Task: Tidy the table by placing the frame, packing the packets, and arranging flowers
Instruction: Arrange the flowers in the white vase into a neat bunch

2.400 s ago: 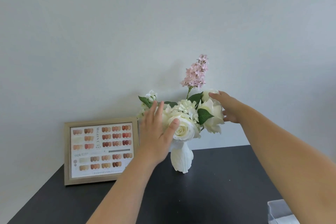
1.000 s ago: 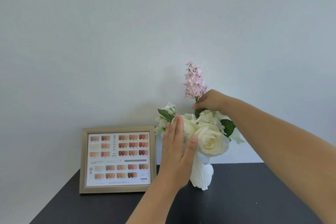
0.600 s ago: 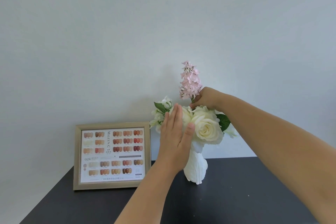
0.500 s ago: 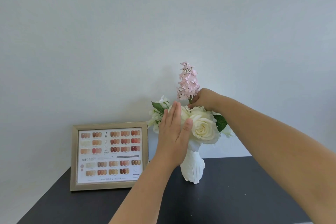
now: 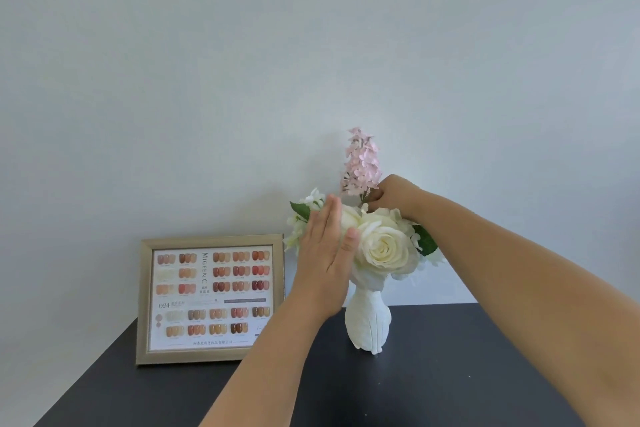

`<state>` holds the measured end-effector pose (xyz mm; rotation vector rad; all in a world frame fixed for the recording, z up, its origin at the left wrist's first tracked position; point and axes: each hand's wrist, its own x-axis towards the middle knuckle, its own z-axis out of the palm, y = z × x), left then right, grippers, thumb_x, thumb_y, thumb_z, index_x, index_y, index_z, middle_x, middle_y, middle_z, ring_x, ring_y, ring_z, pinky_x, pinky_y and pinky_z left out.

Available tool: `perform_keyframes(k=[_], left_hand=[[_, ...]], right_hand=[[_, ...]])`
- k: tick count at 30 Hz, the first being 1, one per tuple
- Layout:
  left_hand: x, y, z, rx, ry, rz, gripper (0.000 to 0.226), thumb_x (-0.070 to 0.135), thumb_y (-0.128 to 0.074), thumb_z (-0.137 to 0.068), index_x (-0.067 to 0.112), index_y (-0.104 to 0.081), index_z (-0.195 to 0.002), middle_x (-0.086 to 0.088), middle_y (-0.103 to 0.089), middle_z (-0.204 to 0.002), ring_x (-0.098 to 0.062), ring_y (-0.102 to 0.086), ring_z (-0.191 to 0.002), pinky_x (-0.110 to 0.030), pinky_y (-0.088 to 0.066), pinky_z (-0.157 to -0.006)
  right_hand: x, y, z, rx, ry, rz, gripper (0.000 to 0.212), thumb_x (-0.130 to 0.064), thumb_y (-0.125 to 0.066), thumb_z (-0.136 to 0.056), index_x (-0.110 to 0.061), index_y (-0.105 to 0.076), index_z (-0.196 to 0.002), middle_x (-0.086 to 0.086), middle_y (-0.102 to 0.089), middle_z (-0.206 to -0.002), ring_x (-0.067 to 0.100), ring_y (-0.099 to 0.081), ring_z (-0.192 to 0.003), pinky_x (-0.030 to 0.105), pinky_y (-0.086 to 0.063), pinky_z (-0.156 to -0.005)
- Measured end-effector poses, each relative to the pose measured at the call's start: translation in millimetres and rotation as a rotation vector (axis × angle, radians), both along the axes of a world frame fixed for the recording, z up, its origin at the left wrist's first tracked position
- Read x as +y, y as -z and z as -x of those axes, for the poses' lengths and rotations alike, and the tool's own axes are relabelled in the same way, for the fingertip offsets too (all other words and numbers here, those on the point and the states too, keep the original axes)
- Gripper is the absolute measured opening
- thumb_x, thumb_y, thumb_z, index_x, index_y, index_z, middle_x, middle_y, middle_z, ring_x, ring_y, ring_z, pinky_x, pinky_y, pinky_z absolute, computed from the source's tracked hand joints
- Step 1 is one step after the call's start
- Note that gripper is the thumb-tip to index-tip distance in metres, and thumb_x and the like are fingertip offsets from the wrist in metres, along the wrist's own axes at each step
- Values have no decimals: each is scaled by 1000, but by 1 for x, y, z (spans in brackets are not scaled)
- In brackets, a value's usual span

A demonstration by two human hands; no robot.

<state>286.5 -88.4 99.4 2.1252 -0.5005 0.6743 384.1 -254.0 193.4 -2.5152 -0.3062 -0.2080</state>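
A white ribbed vase (image 5: 369, 322) stands on the black table (image 5: 450, 374) near the wall. It holds white roses (image 5: 384, 248) with green leaves and one tall pink flower sprig (image 5: 362, 163). My left hand (image 5: 325, 263) is flat, fingers together, pressed against the left side of the white blooms. My right hand (image 5: 393, 192) is pinched on the pink sprig's stem just below its blossoms. A gold-edged frame (image 5: 209, 298) with a nail-colour chart leans upright against the wall, left of the vase.
A plain pale wall (image 5: 311, 62) rises directly behind the table. The table's left edge runs diagonally at lower left.
My right hand moved from the white rose at the right up to the pink sprig's stem and gripped it. My left hand flattened against the blooms. The view shifted slightly.
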Motion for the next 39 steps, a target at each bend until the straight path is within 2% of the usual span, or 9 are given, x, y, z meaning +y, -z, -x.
perform_keyframes(k=[4,7,12,20,25,29,31,34,39], left_hand=[[21,3,-2,-148,-160,36,68,63,-6,-95,32,-7,-156,19,7,-162,3,11,-146,-28,3,-117],[37,-2,-12,-70,-213,188,71,62,-12,-94,26,-10,-156,10,-1,-164,0,4,-146,-36,-1,-120],[40,-16,-34,131,-84,383,69,57,-25,-99,22,-10,-156,1,-12,-164,-14,-11,-149,-43,-10,-121],[21,-28,-41,287,127,308,78,73,-26,-85,28,-40,-147,5,-43,-151,-12,-37,-139,-44,-29,-115],[23,-29,-42,432,230,317,53,72,-23,-92,48,-63,-115,21,-72,-109,5,-67,-96,-11,-51,-68],[31,-28,-43,407,242,341,52,65,-18,-97,50,-62,-121,11,-69,-121,0,-65,-103,-14,-50,-73],[38,-27,-44,369,219,448,54,60,-21,-99,37,-48,-140,4,-55,-141,-6,-56,-120,-22,-48,-90],[46,-28,-46,293,167,455,57,56,-26,-100,29,-34,-150,7,-38,-153,-16,-36,-139,-44,-29,-115],[39,-30,-39,305,235,378,62,61,-27,-98,32,-28,-153,13,-33,-155,-9,-31,-141,-33,-25,-114]], right_hand=[[-35,-14,16,-157,57,-279,32,-52,-73,-74,-22,-76,-64,-6,-72,-78,15,-60,-68,28,-49,-67],[-66,-8,27,-231,154,-522,29,-49,-65,-77,-22,-77,-77,-2,-72,-88,18,-58,-77,31,-45,-69],[-84,42,31,-7,207,-652,41,-47,-51,-88,-27,-63,-121,-4,-60,-122,21,-52,-108,37,-36,-88],[-56,57,23,147,79,-761,56,-66,-55,-78,-31,-63,-120,-5,-66,-119,21,-59,-112,42,-40,-104],[-45,53,31,125,37,-735,36,-66,-52,-80,-42,-67,-101,-12,-72,-99,5,-67,-83,25,-43,-71],[-56,54,35,106,17,-707,39,-65,-45,-85,-41,-63,-109,-16,-71,-98,6,-66,-90,28,-46,-79],[-65,54,36,62,39,-732,51,-67,-43,-85,-38,-57,-125,-15,-61,-121,13,-57,-110,36,-38,-96],[-71,53,42,-22,-22,-762,51,-61,-40,-91,-42,-46,-138,-21,-43,-137,4,-38,-123,29,-25,-95],[-55,67,53,-48,-93,-696,47,-51,-38,-98,-40,-38,-144,-19,-40,-138,2,-37,-123,25,-27,-95]])
